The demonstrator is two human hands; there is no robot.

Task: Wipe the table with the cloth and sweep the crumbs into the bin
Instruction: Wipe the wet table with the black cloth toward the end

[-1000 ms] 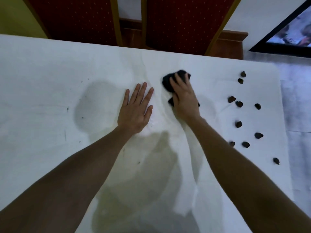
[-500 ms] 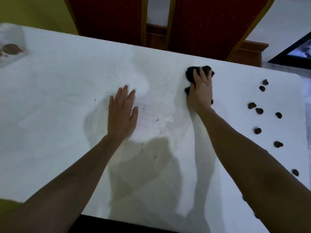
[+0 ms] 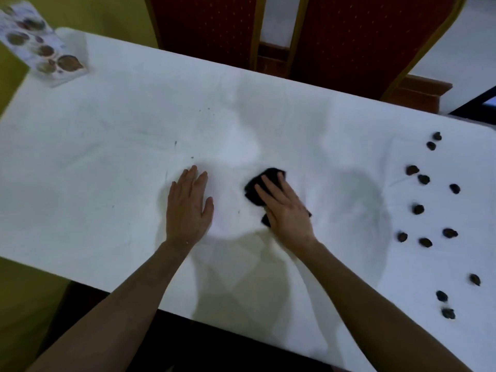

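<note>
My feed is dim and soft overall, with a cool cast on the white table [image 3: 107,162]. Overlapping grey shadows spread from my arms toward the near edge, so light comes from more than one source overhead. There is no hard glare. Wide-angle bending bows the table edges, and the menu card [image 3: 44,47] at far left is smeared.

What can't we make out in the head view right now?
- Bin: outside the frame, position unknown.
- Black cloth: mostly covered by the right hand, so its full extent is hidden.
- Specks near the left hand: too small to tell crumbs from stains.
- Printed card: blurred, cut off by the left edge.
</note>
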